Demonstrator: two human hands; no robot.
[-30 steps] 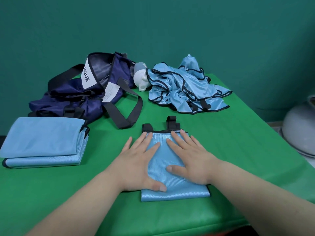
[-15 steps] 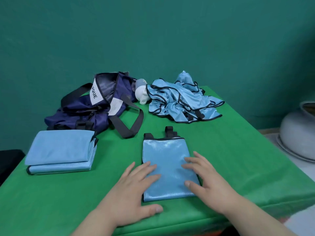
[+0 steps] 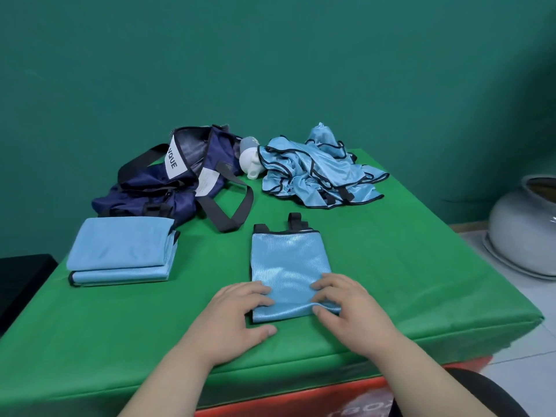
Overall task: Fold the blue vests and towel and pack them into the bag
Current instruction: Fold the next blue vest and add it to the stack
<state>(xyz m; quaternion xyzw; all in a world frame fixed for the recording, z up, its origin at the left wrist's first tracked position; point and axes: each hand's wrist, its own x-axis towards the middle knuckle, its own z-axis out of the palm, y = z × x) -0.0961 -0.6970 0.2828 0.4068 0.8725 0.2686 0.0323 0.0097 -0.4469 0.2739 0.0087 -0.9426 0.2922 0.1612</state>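
Observation:
A folded light-blue vest (image 3: pixel 288 263) with black trim lies in the middle of the green table (image 3: pixel 406 266). My left hand (image 3: pixel 237 314) grips its near left corner and my right hand (image 3: pixel 349 305) pinches its near right corner, fingers curled over the edge. A folded blue towel (image 3: pixel 120 251) sits on another folded vest at the left. A heap of unfolded blue vests (image 3: pixel 319 173) lies at the back. The open navy bag (image 3: pixel 168 182) with black straps rests at the back left.
A white and grey bottle (image 3: pixel 251 159) lies between the bag and the vest heap. A large pale ceramic pot (image 3: pixel 526 227) stands on the floor to the right of the table. A black object (image 3: pixel 21 275) sits off the table's left edge.
Both hands slid from flat on the middle of the folded vest back to its near edge, and the fingers curled onto its near corners. The view lifted and drew back.

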